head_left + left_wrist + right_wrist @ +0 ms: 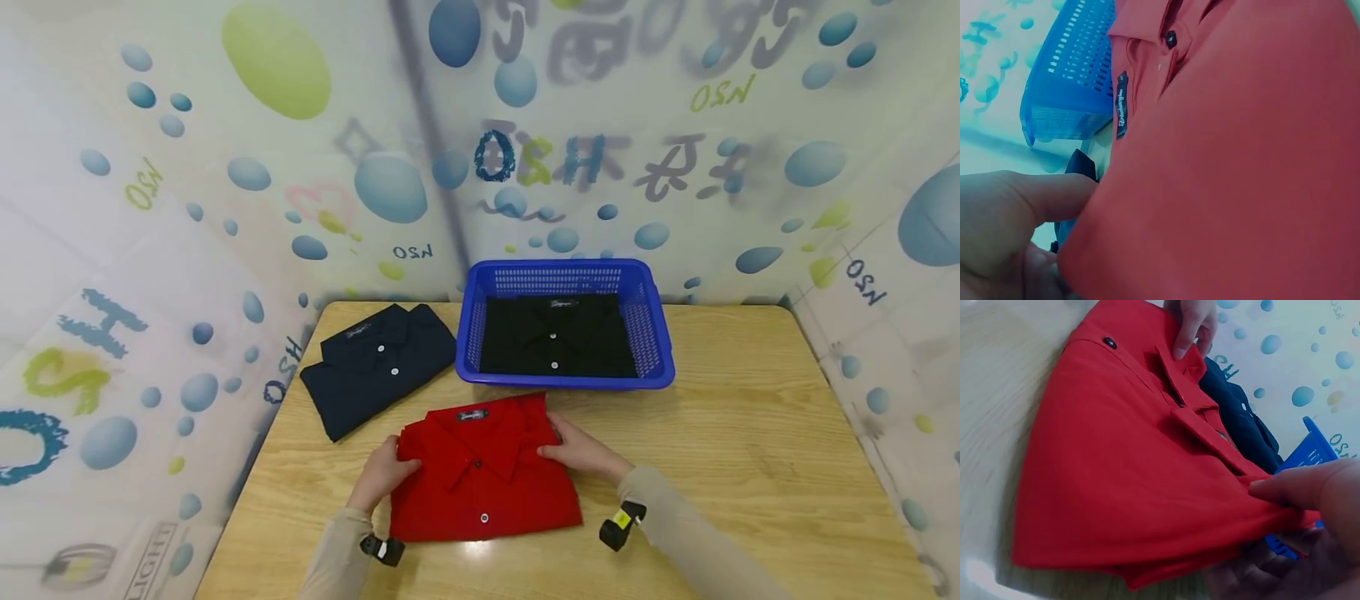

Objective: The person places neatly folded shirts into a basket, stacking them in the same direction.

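Note:
A folded red shirt [480, 483], collar toward the back, is held between both hands over the front of the table. At its left edge my left hand [385, 475] grips the cloth, thumb on top and fingers under the side. My right hand [581, 448] pinches the upper right edge, and the right wrist view shows that thumb pressed on the red cloth [1147, 462] with fingers beneath. Behind the shirt stands a blue plastic basket [566, 382] with a folded black shirt [558, 337] in it. A folded navy shirt [378, 367] lies slanted left of the basket.
The wooden table [750, 433] stretches to the right of the basket. Walls with a printed covering [375, 108] stand close behind the table and along both sides. The navy shirt's right corner lies close against the basket.

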`<state>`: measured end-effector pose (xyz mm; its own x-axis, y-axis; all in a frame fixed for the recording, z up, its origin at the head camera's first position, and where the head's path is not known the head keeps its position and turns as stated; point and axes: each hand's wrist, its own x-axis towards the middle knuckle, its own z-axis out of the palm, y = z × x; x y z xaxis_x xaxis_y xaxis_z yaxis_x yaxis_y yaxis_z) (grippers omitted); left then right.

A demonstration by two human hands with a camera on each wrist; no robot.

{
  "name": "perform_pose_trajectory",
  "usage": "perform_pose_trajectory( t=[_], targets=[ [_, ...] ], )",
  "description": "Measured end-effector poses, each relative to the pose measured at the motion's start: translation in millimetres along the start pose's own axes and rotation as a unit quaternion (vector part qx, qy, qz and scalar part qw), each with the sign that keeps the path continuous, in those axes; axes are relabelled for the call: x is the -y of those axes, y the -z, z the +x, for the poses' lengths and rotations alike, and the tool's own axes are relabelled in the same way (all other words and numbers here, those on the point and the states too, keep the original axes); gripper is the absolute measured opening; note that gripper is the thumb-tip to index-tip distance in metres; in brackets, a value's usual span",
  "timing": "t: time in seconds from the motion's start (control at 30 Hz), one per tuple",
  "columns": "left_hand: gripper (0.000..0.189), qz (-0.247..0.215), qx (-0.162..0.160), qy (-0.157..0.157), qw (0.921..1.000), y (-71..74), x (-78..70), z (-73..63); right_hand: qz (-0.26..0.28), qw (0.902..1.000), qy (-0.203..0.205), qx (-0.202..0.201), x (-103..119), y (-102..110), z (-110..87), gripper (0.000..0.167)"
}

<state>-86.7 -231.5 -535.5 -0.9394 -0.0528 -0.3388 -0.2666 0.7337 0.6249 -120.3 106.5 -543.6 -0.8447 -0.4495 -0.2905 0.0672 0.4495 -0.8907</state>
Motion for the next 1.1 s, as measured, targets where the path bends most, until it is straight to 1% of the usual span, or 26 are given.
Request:
perform_pose_trajectory(
  t=[0.1, 0.17, 0.33, 0.47, 0.63, 0.73, 0.83, 0.97, 1.1],
  targets=[
    [0.051, -0.006, -0.001, -0.011, 0.9999, 0.7, -0.8, 0.6, -0.004, 1.0000, 0.006, 0.001, 1, 3, -2.5, 0.068],
    [0.047, -0.013, 0.003, -0.024, 0.9996, 1.4, -2.2, 0.8, -0.007, 0.9999, 0.010, 0.000, 1, 5, -4.5, 0.068],
    [0.039, -0.049, 0.014, -0.052, 0.9974, 0.0, -5.6, -0.9, -0.036, 0.9989, 0.029, -0.005, 2, 11, -9.8, 0.067],
    [0.037, -0.089, 0.023, -0.059, 0.9940, -3.8, -7.2, -3.1, -0.073, 0.9952, 0.066, -0.005, 1, 15, -12.7, 0.063],
    [0.033, -0.130, 0.036, -0.076, 0.9879, -5.9, -10.8, -5.8, -0.093, 0.9872, 0.129, 0.000, -3, 18, -15.8, 0.052],
    [0.032, -0.149, 0.044, -0.088, 0.9840, -5.2, -13.5, -6.4, -0.094, 0.9837, 0.153, 0.002, -5, 20, -20.0, 0.047],
    [0.032, -0.161, 0.051, -0.099, 0.9806, -4.2, -16.7, -6.5, -0.093, 0.9825, 0.161, -0.003, -6, 22, -25.3, 0.049],
    [0.032, -0.173, 0.052, -0.113, 0.9770, -1.7, -25.0, -10.1, -0.102, 0.9797, 0.172, -0.015, -6, 24, -31.0, 0.051],
    [0.032, -0.183, 0.053, -0.126, 0.9736, 6.5, -42.3, -21.0, -0.092, 0.9751, 0.200, -0.030, -5, 28, -35.0, 0.045]
  ],
)
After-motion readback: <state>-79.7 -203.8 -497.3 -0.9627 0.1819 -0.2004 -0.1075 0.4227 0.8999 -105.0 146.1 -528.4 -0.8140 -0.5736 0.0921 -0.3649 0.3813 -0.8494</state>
